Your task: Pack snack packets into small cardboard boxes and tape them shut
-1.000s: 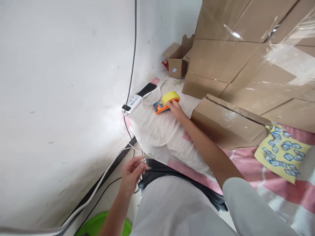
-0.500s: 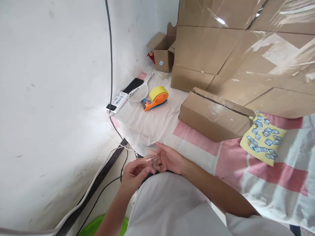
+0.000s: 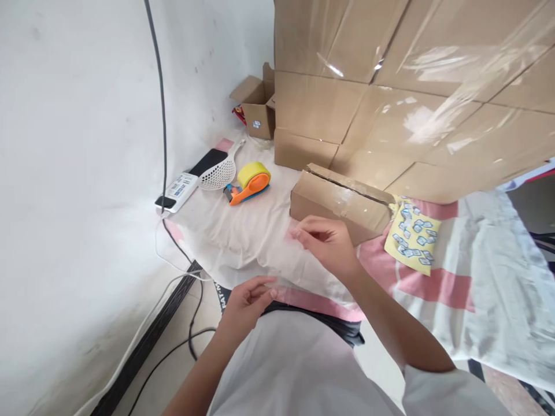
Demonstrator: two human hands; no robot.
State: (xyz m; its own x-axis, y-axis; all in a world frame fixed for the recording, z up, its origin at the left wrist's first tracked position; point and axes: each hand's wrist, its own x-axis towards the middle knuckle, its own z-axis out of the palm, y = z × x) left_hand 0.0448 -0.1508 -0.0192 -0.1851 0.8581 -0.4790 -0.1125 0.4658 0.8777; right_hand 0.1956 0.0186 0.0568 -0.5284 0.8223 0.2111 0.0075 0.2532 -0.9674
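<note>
Low in front of my body, my left hand (image 3: 248,301) is closed in a loose pinch, thumb close to the curled fingers. My right hand (image 3: 326,244) is raised higher, over the bed sheet (image 3: 243,242) and just in front of the long cardboard box (image 3: 342,199). Its thumb and fingertips are pressed together. Whatever either pinch holds is too clear or blurred to make out. The yellow tape roll on its orange and blue dispenser (image 3: 251,184) lies to the left, touched by neither hand.
Behind stands a large taped cardboard carton (image 3: 321,104). A small open box (image 3: 259,115) sits at the wall, near a white slotted scoop (image 3: 219,174) and a white device (image 3: 177,193). A yellow sheet of stickers (image 3: 414,237) lies right. Cables (image 3: 162,115) run along the wall.
My hands were close together with a clear, shiny piece between them. Now they are apart: the right has moved up and right, the left stays low. The view has shifted to the right.
</note>
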